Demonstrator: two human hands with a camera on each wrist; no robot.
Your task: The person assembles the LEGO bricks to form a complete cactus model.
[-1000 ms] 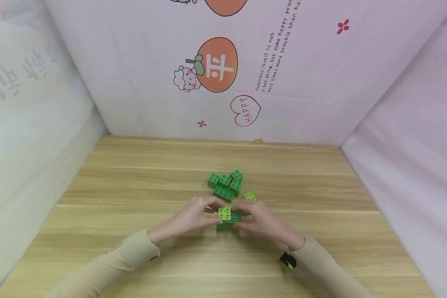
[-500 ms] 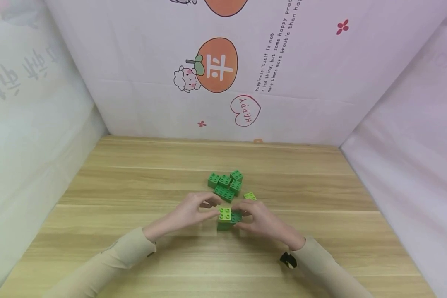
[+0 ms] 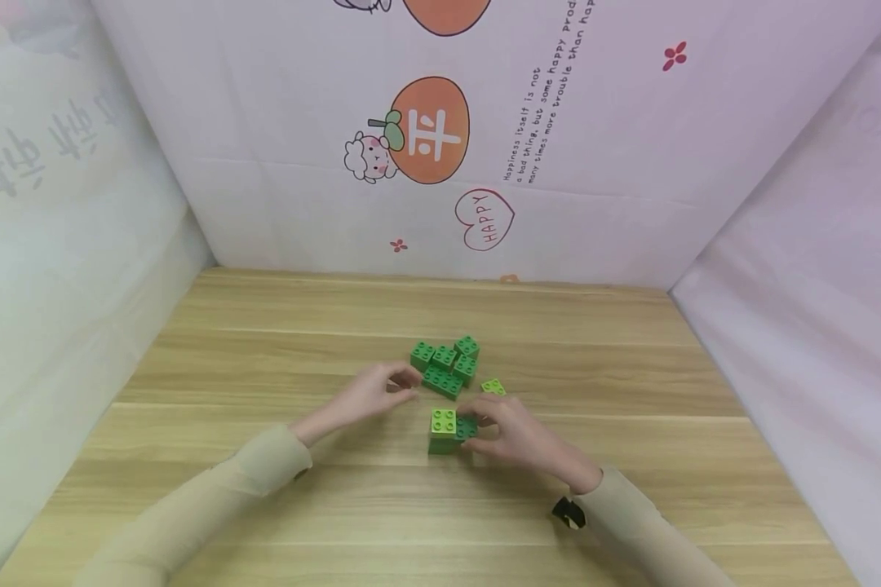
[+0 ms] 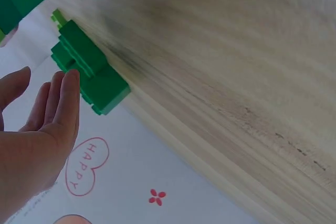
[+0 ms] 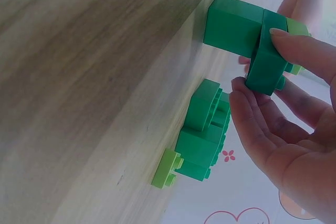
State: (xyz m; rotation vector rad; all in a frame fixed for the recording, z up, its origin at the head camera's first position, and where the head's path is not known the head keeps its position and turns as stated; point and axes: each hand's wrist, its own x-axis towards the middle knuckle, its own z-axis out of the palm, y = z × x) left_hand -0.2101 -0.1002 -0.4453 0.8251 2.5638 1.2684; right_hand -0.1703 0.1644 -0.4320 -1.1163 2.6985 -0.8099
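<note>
In the head view, a small stack of toy building bricks stands on the table. A lime-green brick (image 3: 443,421) tops it, beside the studs of a dark green brick (image 3: 466,427). The right wrist view shows that dark green brick (image 5: 266,69) overhanging a green brick (image 5: 233,27) at the base. My right hand (image 3: 511,430) pinches the overhanging end between thumb and fingers. To the left of the loose green bricks (image 3: 441,380), my left hand (image 3: 377,393) holds nothing. Its fingers (image 4: 66,100) extend near those bricks in the left wrist view.
Several green bricks lie clustered beyond the stack, with a lime-green brick (image 3: 493,386) to their right. A wooden table (image 3: 301,310) carries everything. White printed cloth (image 3: 573,220) rises behind it and along both sides.
My left hand has let go of the stack and moved left and away from me, towards the clustered bricks. The right hand keeps its pinch on the stack, almost unmoved.
</note>
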